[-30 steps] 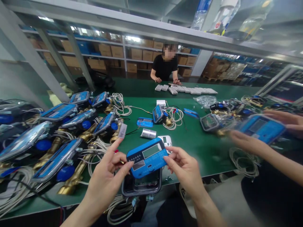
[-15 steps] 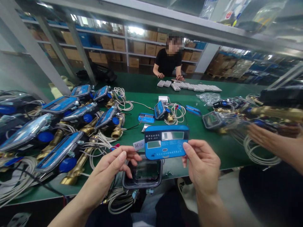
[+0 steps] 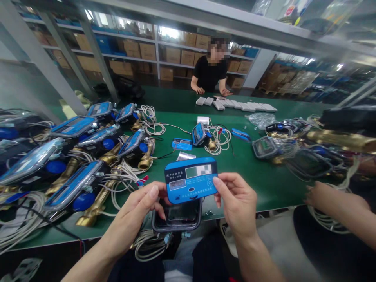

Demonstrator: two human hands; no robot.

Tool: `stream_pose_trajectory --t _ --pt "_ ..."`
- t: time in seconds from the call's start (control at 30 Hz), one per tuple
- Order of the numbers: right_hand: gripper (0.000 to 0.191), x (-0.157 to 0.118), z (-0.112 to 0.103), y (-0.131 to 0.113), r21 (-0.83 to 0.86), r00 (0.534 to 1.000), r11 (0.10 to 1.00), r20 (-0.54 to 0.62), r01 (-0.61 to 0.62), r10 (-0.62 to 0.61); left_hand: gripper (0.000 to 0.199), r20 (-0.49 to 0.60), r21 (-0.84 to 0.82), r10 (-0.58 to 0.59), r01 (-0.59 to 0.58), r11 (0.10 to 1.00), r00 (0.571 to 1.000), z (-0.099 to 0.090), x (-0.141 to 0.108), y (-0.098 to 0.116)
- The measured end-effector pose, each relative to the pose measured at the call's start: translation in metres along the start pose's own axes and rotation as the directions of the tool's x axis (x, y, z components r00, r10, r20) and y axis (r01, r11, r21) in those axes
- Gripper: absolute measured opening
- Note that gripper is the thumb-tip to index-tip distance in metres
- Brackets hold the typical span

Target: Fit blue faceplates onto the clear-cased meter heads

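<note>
A blue meter faceplate (image 3: 190,194) with display windows and white print is tilted above an open meter housing. My right hand (image 3: 236,199) pinches its right edge between thumb and fingers. My left hand (image 3: 143,201) is curled at the left edge, its fingertips partly hidden behind the plate. A small printed label (image 3: 178,185) shows through the lower left window, at those fingers. Below the plate, the black meter housing (image 3: 176,225) with a clear rim sits at the table's front edge, a coiled grey cable (image 3: 151,244) hanging beneath.
Several blue meters (image 3: 75,188) with brass pipes and cables crowd the left. Ahead lie another faceplate (image 3: 182,144) and a meter (image 3: 199,134). A neighbour's hand (image 3: 326,196) is at right, near more meters. Across the green table (image 3: 235,172), a person (image 3: 210,74) sits behind white boxes (image 3: 245,106).
The faceplate has moved left and tilted in my right hand. The label, earlier beside its left edge, now shows through its window. My left fingertips have slipped behind the plate.
</note>
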State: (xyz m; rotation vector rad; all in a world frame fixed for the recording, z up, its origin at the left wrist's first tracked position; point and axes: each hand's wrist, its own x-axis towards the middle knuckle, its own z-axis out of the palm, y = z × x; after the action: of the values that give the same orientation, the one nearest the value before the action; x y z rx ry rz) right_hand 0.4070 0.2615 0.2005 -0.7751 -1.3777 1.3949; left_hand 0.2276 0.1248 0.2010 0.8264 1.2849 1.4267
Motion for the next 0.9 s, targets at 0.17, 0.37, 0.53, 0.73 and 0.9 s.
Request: stream_pose_trajectory --t 0.17,0.37,0.53,0.73,0.9 --pt "0.014 -0.0014 -0.0007 0.0011 0.004 1.0 1.0 -0.008 -0.005 0.005 0.042 0.015 0.02 0.006 -0.006 1.0 1.0 -0.0004 0.0006 -0.0013" --pt "0.014 -0.0021 -0.0015 0.0024 0.014 1.0 1.0 0.0 -0.014 0.014 0.043 0.009 0.009 0.011 -0.011 1.0 1.0 0.0008 -0.0016 0.0001" --pt "0.015 -0.0011 -0.0003 0.0018 0.017 1.0 1.0 0.002 -0.008 0.008 0.043 0.01 0.01 0.004 -0.004 1.0 1.0 0.0005 -0.0019 -0.0007" --pt "0.015 -0.0016 -0.0006 0.0009 0.017 1.0 1.0 -0.002 -0.026 0.026 0.042 0.002 0.0 0.004 -0.004 1.0 1.0 -0.0001 -0.0002 -0.0015" --pt "0.016 -0.0014 -0.0019 0.0018 0.011 0.999 0.999 -0.005 -0.047 0.047 0.042 -0.007 0.0 -0.002 0.002 1.0 1.0 0.0016 -0.0012 0.001"
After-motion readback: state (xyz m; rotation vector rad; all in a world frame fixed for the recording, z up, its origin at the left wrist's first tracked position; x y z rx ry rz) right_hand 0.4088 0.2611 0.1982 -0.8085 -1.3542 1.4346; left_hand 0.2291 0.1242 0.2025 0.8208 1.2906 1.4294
